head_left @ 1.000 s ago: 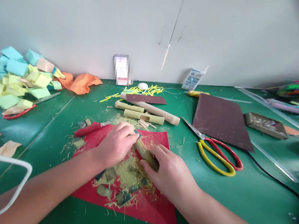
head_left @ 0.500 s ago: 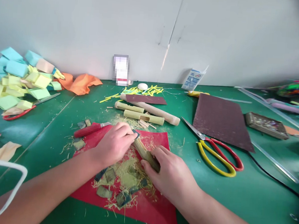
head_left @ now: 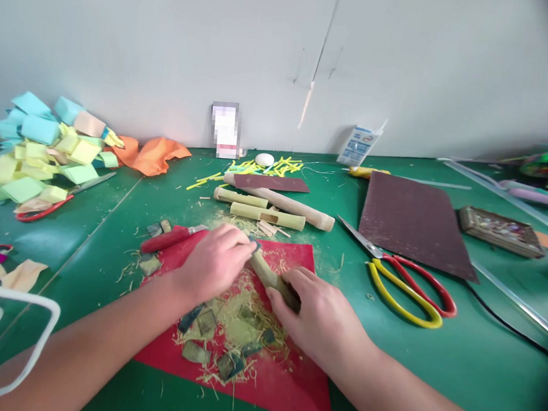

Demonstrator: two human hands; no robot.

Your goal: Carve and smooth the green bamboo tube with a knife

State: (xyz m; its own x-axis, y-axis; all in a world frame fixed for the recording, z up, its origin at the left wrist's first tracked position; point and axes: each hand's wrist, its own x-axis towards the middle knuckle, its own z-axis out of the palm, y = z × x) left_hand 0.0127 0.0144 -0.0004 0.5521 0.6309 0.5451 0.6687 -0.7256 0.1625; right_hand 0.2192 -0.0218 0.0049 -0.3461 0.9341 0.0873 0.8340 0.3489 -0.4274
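Observation:
My right hand (head_left: 318, 309) is wrapped round the near end of a bamboo tube (head_left: 268, 272), which slants away from me above a red sheet (head_left: 284, 388). My left hand (head_left: 221, 258) is closed at the tube's far end, pressing a small dark piece of sandpaper (head_left: 255, 246) against it. Most of that piece is hidden under the fingers. Below the hands, worn sandpaper scraps (head_left: 197, 352) lie among pale shavings and dust on the sheet. A red-handled knife (head_left: 166, 240) rests by the sheet's upper left corner.
Cut bamboo pieces (head_left: 267, 216) and a longer tube (head_left: 297, 207) lie beyond my hands. To the right are scissors (head_left: 406, 290), a dark sandpaper sheet (head_left: 408, 221) and a small tray (head_left: 502, 232). Folded papers (head_left: 38, 151) pile up at left, near a white frame (head_left: 50, 315).
The whole view has shifted slightly, so things appear a little farther right. Both hands keep their holds on the tube and the sandpaper.

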